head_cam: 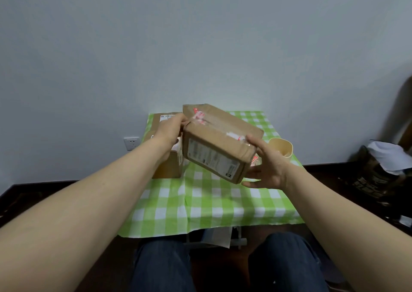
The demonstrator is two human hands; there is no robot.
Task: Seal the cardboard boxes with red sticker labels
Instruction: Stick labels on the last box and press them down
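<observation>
A brown cardboard box (219,135) is held tilted in the air above the table, its white shipping label facing me. Red and white sticker labels (199,116) sit along its top seam, with another near the right corner. My left hand (170,129) grips the box's far left corner. My right hand (266,162) holds the near right end, thumb on top and fingers underneath. More cardboard boxes (166,169) stand on the table behind my left hand. A bit of red sticker (254,159) shows just behind the held box by my right hand.
The small table wears a green and white checked cloth (211,204) against a white wall. A beige cup-like holder (281,149) stands at the right rear. A dark bag with white paper (379,169) lies on the floor to the right. My knees sit under the table's front edge.
</observation>
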